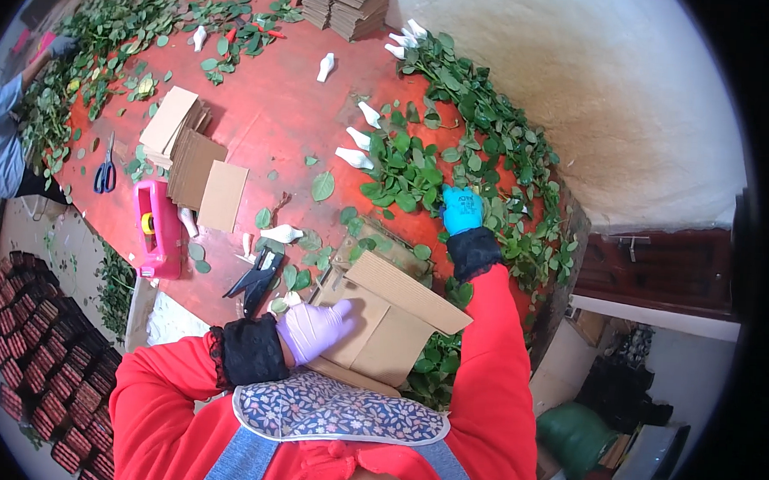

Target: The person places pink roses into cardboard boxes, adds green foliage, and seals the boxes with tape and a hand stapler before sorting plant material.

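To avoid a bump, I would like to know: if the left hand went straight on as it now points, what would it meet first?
Ahead of the left hand, probably the far flap of the cardboard; the heights are unclear, so it might pass over.

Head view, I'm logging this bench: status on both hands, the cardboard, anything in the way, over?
Left hand, lilac-gloved, on the folded cardboard. Right hand, blue-gloved, among leafy stems. Black stapler left of the cardboard, not on it.
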